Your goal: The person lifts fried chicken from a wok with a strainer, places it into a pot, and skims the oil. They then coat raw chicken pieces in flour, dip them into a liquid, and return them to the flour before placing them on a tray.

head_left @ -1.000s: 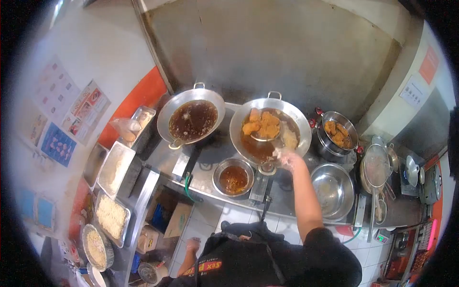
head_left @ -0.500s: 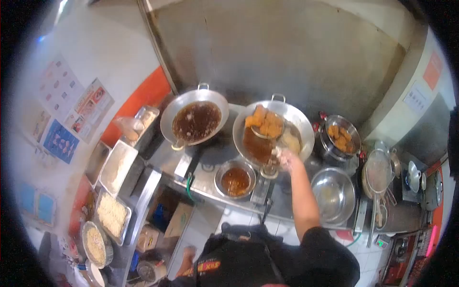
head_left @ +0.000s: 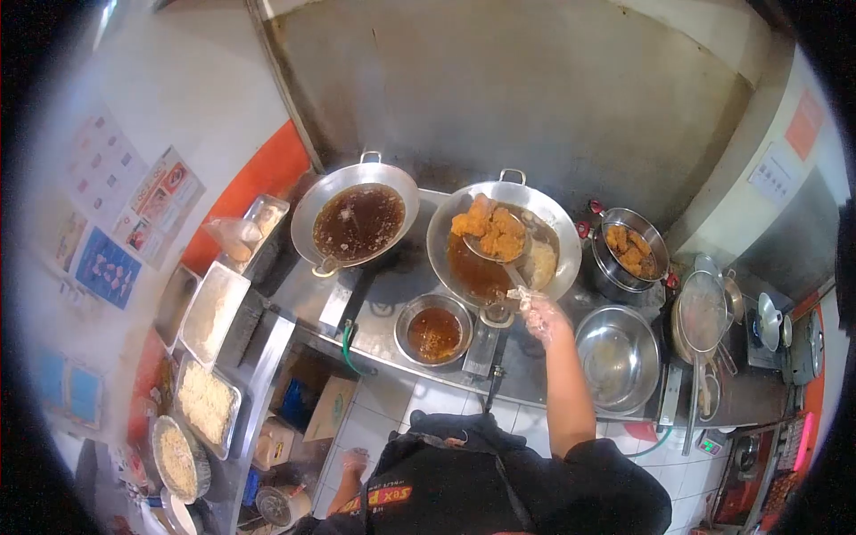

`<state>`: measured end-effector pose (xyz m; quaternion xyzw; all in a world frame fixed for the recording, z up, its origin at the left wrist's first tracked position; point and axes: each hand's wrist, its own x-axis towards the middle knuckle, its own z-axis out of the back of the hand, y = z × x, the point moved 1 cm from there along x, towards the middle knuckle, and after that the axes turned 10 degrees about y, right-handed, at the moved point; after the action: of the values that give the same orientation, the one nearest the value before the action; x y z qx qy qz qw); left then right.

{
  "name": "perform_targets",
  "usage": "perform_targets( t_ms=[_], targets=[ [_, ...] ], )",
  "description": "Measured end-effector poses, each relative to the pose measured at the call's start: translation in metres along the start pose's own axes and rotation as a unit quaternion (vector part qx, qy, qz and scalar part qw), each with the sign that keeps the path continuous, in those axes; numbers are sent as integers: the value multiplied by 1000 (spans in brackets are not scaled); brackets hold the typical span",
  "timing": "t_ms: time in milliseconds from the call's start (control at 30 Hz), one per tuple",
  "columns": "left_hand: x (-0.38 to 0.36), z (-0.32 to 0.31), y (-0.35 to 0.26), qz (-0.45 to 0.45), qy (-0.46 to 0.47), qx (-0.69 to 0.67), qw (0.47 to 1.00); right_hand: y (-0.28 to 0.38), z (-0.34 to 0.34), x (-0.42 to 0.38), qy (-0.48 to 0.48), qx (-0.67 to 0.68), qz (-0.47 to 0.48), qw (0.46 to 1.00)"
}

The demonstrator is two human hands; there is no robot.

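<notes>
My right hand, in a thin clear glove, is closed round the handle of a strainer ladle. The ladle holds several pieces of golden-brown fried food over the right wok, which has brown oil and pale foam in it. Low in the view, my left hand hangs beside my body, near the floor tiles in the picture; its fingers are too small to make out. A metal bowl of brown liquid stands in front of the wok.
A second wok of dark oil is at the left. On the right are a pot with fried pieces, a steel bowl and a long-handled strainer. Trays of flour and crumbs line the left side.
My right hand has moved slightly down and right in the view, and the ladle's handle now shows more clearly. The fried pieces are still in the ladle. The camera view has shifted a little.
</notes>
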<state>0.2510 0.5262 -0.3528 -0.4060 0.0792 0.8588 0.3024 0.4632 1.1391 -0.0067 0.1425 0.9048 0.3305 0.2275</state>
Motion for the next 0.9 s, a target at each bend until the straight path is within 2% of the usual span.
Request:
perform_targets(
  t_ms=[67,133,167,233,300,333,367,400,467,567,633,733,800,867,900],
  targets=[
    [2,13,-16,12,39,60,997,-6,12,-4,-31,28,8,999],
    [-3,6,-26,-2,71,157,985,0,7,-18,20,4,4,1000],
    [-1,10,-27,-6,73,161,984,3,5,-25,15,5,7,1000],
    [1,13,-29,-29,51,128,990,14,-13,-41,-24,12,17,1000],
    [-12,38,-37,20,68,6,997,21,-22,-50,-49,25,34,998],
    [-44,80,-64,46,71,-53,995,25,-28,-54,-69,37,50,996],
    [17,21,-27,0,15,20,1000,30,-35,-60,-62,30,51,996],
    [16,32,-32,7,11,-40,999,34,-45,-66,-65,31,51,996],
    [0,62,-52,20,3,-102,995,39,-59,-77,-69,14,71,995],
    [-55,125,-103,19,-16,-151,988,27,-51,-80,-35,27,74,996],
    [-75,145,-123,18,-21,-160,987,13,-39,-79,-47,31,69,996],
    [-7,65,-73,40,-14,-225,973,-6,-22,-74,-73,69,57,993],
    [31,15,-41,-4,-16,-255,967,-17,-15,-74,-90,56,47,993],
    [34,3,-35,-28,-15,-269,962,-26,-11,-74,-91,72,48,992],
    [20,5,-37,-1,-7,-243,970,-30,-8,-75,-89,79,44,992]
  ],
)
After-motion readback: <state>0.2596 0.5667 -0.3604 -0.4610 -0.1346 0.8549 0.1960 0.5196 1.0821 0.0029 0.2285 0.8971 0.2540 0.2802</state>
